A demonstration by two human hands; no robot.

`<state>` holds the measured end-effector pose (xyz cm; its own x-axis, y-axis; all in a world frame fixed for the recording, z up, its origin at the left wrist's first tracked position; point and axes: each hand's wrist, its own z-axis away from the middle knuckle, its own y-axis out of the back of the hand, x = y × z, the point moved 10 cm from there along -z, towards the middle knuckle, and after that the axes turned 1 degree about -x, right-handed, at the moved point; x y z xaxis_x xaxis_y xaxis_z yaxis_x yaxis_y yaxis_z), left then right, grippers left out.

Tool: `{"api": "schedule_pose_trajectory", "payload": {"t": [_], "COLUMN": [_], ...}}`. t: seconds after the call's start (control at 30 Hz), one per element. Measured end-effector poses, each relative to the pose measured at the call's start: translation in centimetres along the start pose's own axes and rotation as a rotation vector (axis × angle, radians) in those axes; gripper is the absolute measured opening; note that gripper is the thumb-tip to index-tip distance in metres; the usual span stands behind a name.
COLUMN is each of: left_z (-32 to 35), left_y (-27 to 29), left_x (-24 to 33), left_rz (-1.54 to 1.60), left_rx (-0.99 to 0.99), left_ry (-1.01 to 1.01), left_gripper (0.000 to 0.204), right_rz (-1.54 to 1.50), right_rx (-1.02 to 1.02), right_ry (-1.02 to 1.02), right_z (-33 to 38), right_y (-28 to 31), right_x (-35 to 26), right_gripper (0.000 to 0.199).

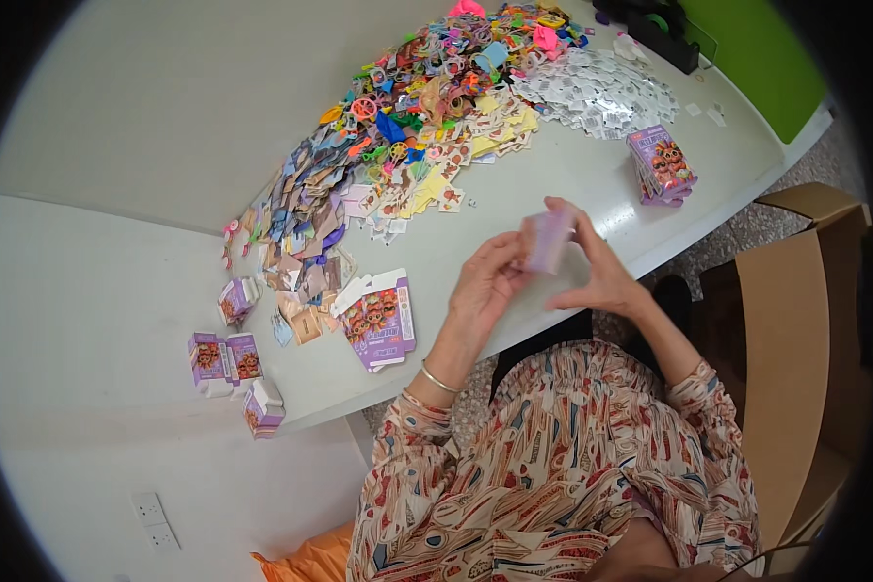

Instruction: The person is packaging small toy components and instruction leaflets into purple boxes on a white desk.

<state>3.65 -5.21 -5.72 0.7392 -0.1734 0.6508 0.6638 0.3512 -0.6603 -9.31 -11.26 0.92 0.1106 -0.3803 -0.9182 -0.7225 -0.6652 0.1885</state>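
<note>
A small purple carton (pixel 551 240), smeared by motion, is held up over the table's front edge. My left hand (pixel 488 279) is closed on its left side, thumb and fingers pinching it. Against its upper right edge rest the curved fingers of my right hand (pixel 606 270), whose thumb is spread well away from them. Flattened purple cartons (pixel 378 322) with printed cartoon figures lie left of my left hand, flaps spread. Beyond my right hand stands a stack of purple boxes (pixel 662 163).
Across the white table (pixel 577 175) runs a long heap of colourful small toys (pixel 427 97), cards (pixel 422 189) and clear packets (pixel 601 92). Several purple boxes (pixel 225 359) stand at the left end. An opened brown cardboard box (pixel 784 359) is at my right; a black tape dispenser (pixel 664 34) sits far right.
</note>
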Motion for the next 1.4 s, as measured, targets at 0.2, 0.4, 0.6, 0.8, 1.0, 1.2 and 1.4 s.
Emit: {"api": "schedule_pose_trajectory", "payload": {"t": [0.2, 0.4, 0.6, 0.8, 1.0, 1.2, 1.4], "left_z": [-2.3, -4.8, -6.1, -5.4, -3.3, 3.0, 0.4], "left_y": [2.0, 4.8, 5.2, 7.2, -2.4, -12.2, -14.8], "left_x": [6.9, 13.6, 13.2, 15.9, 14.3, 10.8, 9.3], "left_rz": [-0.989, -1.796, -1.837, -1.519, -0.895, -1.296, -1.354], "left_rx": [0.178, 0.557, 0.617, 0.555, 0.206, 0.010, -0.171], "left_ry": [-0.459, -0.725, -0.843, -0.852, -0.685, -1.019, -1.034], "left_gripper": [0.029, 0.051, 0.038, 0.024, 0.009, 0.008, 0.015], "right_rz": [0.180, 0.349, 0.284, 0.311, 0.507, 0.556, 0.509], "right_rx": [0.145, 0.165, 0.154, 0.149, 0.264, 0.317, 0.397], "right_ry": [-0.146, -0.163, -0.222, -0.182, -0.063, -0.068, -0.101], "right_z": [0.0, 0.6, 1.1, 0.8, 1.3, 0.8, 1.4], "right_y": [0.7, 1.1, 1.3, 0.8, 1.8, 1.2, 2.6], "right_x": [1.7, 3.8, 4.8, 4.2, 3.2, 2.1, 2.6], "right_gripper": [0.078, 0.081, 0.083, 0.085, 0.079, 0.085, 0.081]}}
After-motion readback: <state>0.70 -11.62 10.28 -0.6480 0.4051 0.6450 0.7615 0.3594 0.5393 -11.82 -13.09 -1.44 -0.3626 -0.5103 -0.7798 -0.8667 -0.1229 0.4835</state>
